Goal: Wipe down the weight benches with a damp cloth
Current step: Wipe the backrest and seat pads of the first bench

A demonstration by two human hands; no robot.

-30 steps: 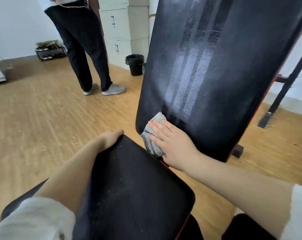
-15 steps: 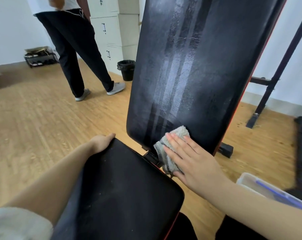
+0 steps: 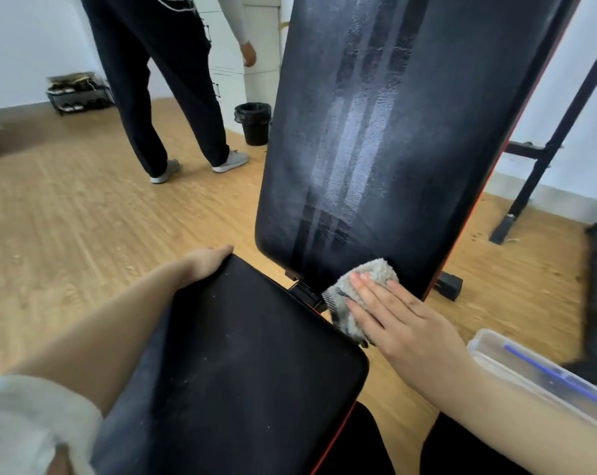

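A: Black vinyl backrest (image 3: 393, 132), tilted up, worn pale stripes down the middle — seat pad (image 3: 228, 365) below it, dusty, red piping.
B: Room?
A: Wood-plank floor (image 3: 67, 217), white walls, black bin (image 3: 254, 123), a person (image 3: 159, 80) standing behind.
B: Cloth?
A: Grey terry cloth (image 3: 358, 296) at the backrest's lower edge — right hand (image 3: 403, 323) flat on it, fingers pressed together. Left hand (image 3: 204, 264) curled over the seat pad's far corner.

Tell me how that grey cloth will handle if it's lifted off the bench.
The cloth looks like soft terry and is bunched under the right hand, so it would probably droop limp. It is small, so likely light. Its nubby pile should grip rather than slip.
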